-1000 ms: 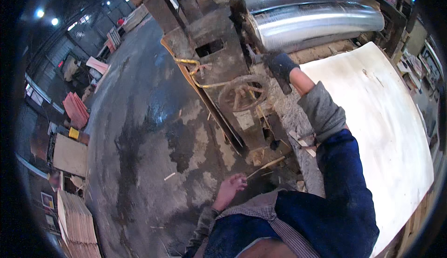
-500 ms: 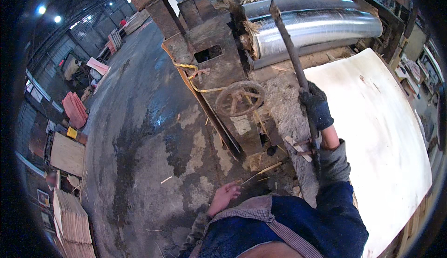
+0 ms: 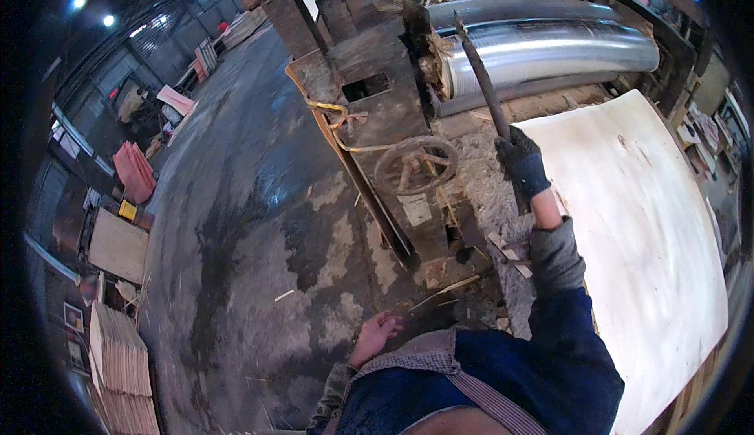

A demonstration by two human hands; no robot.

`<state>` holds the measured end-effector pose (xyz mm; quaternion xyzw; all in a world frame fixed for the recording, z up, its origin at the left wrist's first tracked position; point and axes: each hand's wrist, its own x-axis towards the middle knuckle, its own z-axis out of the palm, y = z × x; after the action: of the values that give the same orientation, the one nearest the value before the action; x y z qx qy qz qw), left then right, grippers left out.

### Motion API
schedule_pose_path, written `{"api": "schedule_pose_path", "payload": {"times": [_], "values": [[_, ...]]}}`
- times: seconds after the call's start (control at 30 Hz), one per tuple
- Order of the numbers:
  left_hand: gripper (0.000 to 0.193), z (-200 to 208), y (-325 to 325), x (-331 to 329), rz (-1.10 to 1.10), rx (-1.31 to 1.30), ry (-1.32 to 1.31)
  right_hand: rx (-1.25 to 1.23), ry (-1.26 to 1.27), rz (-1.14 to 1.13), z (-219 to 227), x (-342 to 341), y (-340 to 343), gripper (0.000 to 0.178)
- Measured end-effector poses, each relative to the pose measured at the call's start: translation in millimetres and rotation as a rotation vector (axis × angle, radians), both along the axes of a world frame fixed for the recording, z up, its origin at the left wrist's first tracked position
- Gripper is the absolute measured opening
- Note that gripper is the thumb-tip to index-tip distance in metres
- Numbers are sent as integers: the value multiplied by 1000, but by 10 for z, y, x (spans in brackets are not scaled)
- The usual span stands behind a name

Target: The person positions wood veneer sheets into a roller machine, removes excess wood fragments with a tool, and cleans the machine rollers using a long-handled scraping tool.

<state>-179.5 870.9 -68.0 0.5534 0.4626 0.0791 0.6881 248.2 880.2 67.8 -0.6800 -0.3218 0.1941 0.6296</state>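
My right hand point(image 3: 522, 164), in a black glove, is wrapped around a long dark bar point(image 3: 481, 73) with a narrow upper end. The bar slants up and away in front of a shiny metal roller point(image 3: 550, 48); its lower end is hidden behind my forearm. Under and beside that arm lies a large pale sheet of wood veneer point(image 3: 636, 223). Bare and held low by my apron point(image 3: 424, 350), my left hand point(image 3: 377, 336) has loosely bent fingers with nothing visible in them. A thin wood sliver point(image 3: 448, 291) lies just beyond its fingertips.
A rusty machine frame point(image 3: 373, 121) with a spoked handwheel point(image 3: 415, 165) and a yellow cable point(image 3: 334, 110) stands ahead. Debris covers a rough ledge point(image 3: 483, 187). Stacked veneer point(image 3: 124, 364) stands at lower left on the stained floor point(image 3: 220, 278), with pink sheets point(image 3: 135, 172) farther off.
The view has shifted slightly, moving the surroundings rightward. My right hand and the bar have moved a little left relative to the roller. My left hand stays almost in place.
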Motion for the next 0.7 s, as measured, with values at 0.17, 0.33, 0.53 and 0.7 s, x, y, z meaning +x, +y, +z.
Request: {"api": "schedule_pose_path", "payload": {"times": [0.17,0.33,0.53,0.7], "values": [[33,3,-46,-31,36,-3,36,-138,31,167,26,-137,-118,29],[29,-50,-39,32,43,-43,28,-40,-191,154,-92,-331,-183,28],[28,-20,-86,148,8,0,31,-90,-42,90,-118,-418,-264,29],[29,-86,-93,293,-7,-29,24,-49,132,133,-268,-356,-90,18]]}}
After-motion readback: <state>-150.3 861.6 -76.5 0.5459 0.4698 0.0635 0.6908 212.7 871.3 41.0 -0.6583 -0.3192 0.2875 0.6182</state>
